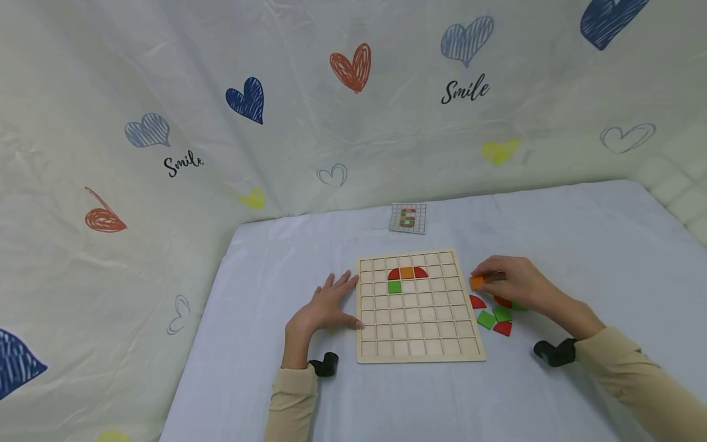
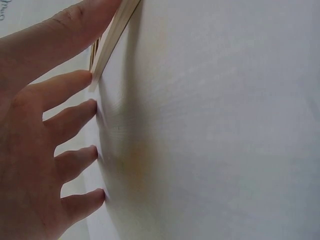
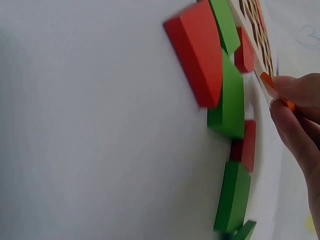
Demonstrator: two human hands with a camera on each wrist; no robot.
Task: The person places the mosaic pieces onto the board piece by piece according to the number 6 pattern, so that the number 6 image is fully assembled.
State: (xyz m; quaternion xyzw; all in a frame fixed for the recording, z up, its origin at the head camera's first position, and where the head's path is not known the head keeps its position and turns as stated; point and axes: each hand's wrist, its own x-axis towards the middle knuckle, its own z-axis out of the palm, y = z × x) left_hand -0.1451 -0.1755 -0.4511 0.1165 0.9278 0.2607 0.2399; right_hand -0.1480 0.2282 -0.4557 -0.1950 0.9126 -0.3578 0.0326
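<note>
A pale wooden grid board point(image 1: 420, 334) lies on the table. Near its top, a red quarter-round point(image 1: 394, 274), an orange square point(image 1: 407, 272) and another red quarter-round point(image 1: 421, 272) form a row, with a green square point(image 1: 394, 286) below the left one. My left hand point(image 1: 323, 307) is spread at the board's left edge, thumb and index finger touching it; in the left wrist view the other fingertips point(image 2: 90, 152) meet the cloth. Just off the board's right side, my right hand point(image 1: 513, 279) pinches an orange block point(image 1: 476, 282) between thumb and fingers, as the right wrist view also shows.
Several loose red and green blocks point(image 1: 502, 314) lie right of the board, below my right hand, some partly hidden by it. Behind the board sits a small card point(image 1: 407, 218) with a coloured grid pattern. A heart-printed curtain point(image 1: 386, 123) stands behind the white-covered table point(image 1: 237, 368).
</note>
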